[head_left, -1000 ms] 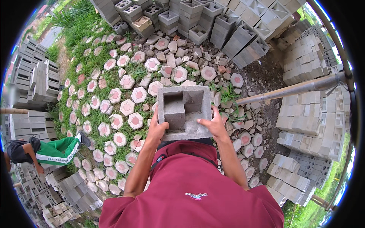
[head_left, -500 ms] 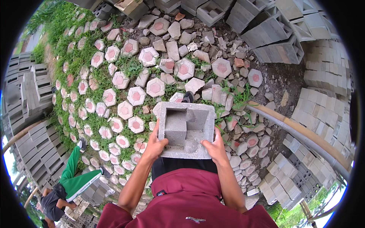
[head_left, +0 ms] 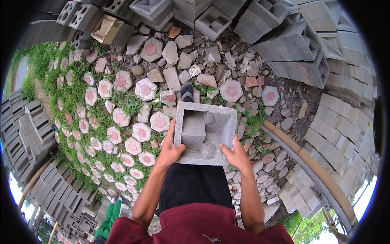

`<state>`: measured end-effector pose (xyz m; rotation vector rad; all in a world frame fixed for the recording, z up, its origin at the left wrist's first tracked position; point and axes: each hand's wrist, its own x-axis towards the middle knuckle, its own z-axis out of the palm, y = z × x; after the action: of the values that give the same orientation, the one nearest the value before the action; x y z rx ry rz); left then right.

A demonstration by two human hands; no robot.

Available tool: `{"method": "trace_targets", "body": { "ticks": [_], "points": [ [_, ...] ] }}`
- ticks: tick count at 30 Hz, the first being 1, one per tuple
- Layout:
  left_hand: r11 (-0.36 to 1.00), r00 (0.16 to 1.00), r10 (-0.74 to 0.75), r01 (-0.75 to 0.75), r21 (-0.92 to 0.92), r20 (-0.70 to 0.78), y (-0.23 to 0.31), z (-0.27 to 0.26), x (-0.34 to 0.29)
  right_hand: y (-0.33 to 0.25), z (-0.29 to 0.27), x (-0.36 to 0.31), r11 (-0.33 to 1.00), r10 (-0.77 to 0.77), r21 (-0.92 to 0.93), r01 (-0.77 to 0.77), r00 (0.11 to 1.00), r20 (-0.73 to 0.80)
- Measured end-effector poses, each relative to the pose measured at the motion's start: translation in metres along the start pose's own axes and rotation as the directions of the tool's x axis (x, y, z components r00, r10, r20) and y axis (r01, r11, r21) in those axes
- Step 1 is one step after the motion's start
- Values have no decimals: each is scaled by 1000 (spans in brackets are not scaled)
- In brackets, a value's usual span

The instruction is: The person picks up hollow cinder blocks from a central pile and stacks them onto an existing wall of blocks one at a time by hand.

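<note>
A grey square concrete ventilation block (head_left: 194,133), with stepped hollows inside its raised rim, is held in front of my waist. My left hand (head_left: 170,149) grips its left side, the thumb pressed over the near left corner. On the opposite side my right hand (head_left: 235,153) clasps the block, its thumb over the near right rim. The fingers of both hands are partly hidden behind the sides. Beyond the far edge of the block one shoe (head_left: 187,92) shows on the ground.
Hexagonal pavers (head_left: 141,132) with reddish centres lie unevenly in grass. Broken rubble (head_left: 215,53) covers the ground ahead. Stacked concrete blocks (head_left: 290,44) stand at the far right, near a bamboo pole (head_left: 308,162). More blocks (head_left: 61,183) line the left, by a person in green trousers (head_left: 109,219).
The rubble and far stacks have come nearer as I move forward, with one foot now ahead. The block stays in both hands. The person at lower left has slipped toward the lower edge.
</note>
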<state>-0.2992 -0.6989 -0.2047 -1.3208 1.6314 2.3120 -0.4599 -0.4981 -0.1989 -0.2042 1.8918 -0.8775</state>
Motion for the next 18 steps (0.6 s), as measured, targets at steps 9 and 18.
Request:
{"method": "trace_targets", "body": {
  "ticks": [9, 18],
  "points": [
    [996, 996, -72, 69, 58, 53, 49, -26, 180, -31, -5, 162, 997, 80, -12, -82, 988, -130],
    [960, 989, 46, -83, 267, 140, 85, -14, 362, -44, -39, 322, 993, -28, 106, 57, 967, -254]
  ]
}}
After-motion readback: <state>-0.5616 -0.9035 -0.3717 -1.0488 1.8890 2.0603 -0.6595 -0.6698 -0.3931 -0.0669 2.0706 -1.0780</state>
